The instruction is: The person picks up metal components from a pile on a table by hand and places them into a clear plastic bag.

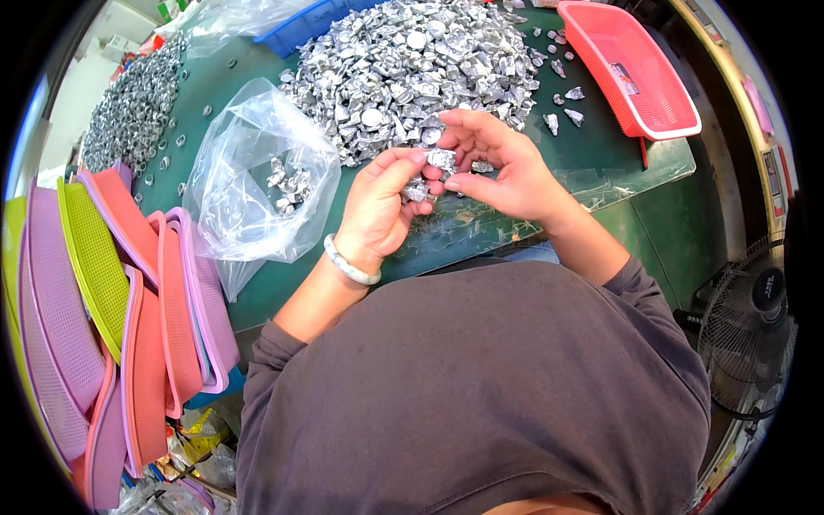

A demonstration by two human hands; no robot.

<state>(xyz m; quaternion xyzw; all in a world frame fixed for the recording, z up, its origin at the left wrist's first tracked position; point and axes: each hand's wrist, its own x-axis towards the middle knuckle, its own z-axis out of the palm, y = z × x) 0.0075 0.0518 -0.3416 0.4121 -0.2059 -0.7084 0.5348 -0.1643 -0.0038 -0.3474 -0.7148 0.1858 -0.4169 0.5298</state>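
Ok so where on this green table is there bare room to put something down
Bare green table lies between the silver pile and the red basket, below a few stray pieces. It is crowded around the clear bag and both hands, left hand and right hand.

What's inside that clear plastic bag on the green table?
The clear plastic bag holds a small cluster of shiny silver pieces, like those in the big pile behind it. Crumpled folds blur the lower part, so anything there cannot be made out.
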